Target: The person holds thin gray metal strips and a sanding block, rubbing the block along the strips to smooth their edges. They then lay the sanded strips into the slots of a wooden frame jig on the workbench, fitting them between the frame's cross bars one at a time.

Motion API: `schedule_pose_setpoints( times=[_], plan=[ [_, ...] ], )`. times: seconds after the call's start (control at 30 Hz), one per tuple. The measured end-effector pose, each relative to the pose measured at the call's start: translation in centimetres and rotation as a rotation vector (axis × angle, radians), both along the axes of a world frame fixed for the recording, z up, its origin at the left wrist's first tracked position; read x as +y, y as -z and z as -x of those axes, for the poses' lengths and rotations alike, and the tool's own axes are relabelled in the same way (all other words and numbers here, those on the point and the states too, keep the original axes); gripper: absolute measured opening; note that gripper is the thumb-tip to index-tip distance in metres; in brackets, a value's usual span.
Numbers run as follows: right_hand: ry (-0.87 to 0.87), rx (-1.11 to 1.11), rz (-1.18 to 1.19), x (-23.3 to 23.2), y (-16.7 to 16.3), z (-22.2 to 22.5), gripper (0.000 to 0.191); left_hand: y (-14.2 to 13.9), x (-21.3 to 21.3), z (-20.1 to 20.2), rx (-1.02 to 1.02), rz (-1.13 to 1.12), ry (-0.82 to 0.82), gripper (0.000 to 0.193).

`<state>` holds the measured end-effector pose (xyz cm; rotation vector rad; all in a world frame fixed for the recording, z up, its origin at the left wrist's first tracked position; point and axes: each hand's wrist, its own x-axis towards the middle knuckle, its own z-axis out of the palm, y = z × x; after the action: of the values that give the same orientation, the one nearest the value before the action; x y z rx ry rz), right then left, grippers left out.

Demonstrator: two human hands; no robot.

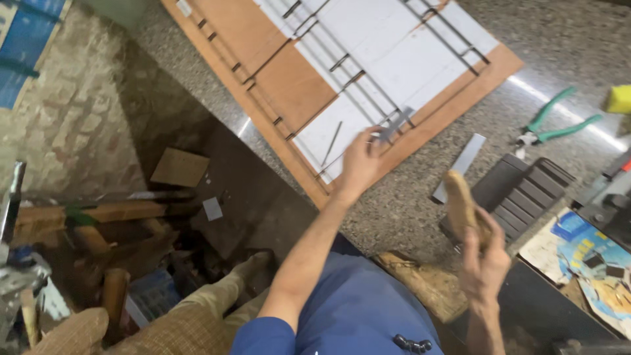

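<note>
While the left hand [360, 164] reaches over the counter [420, 197], its fingers close around a small grey metal piece [393, 123] at the near edge of the board [289, 85]. The piece lies where the white sheet [388, 59] meets the thin metal rods [342, 66] laid across it. The grip is narrow, thumb and fingertips pinching the piece.

The right hand [485, 260] is raised near the counter's edge, wrapped tightly around a wooden handle [461, 204]. The handle stands upright, tilted slightly left; its lower end is hidden in the palm, so the tool's head cannot be seen.

A flat metal strip [460, 164] lies on the counter between the board and a dark ribbed block [522, 190]. Green pliers [555, 125] rest further right, well apart from both hands.
</note>
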<state>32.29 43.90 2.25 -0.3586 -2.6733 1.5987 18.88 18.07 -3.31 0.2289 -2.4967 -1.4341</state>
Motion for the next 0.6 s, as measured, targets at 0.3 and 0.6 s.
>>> schedule_pose_setpoints(
  times=[0.3, 0.6],
  plan=[
    [-0.768, 0.150, -0.317, -18.0, 4.4, 10.6, 0.038, -3.8, -20.0, -2.4, -0.036, 0.093, -0.316, 0.034],
    [-0.333, 0.244, -0.150, -20.5, 2.4, 17.2, 0.037, -1.6, -30.0, 3.6, -0.013, 0.068, -0.284, 0.020]
  ],
)
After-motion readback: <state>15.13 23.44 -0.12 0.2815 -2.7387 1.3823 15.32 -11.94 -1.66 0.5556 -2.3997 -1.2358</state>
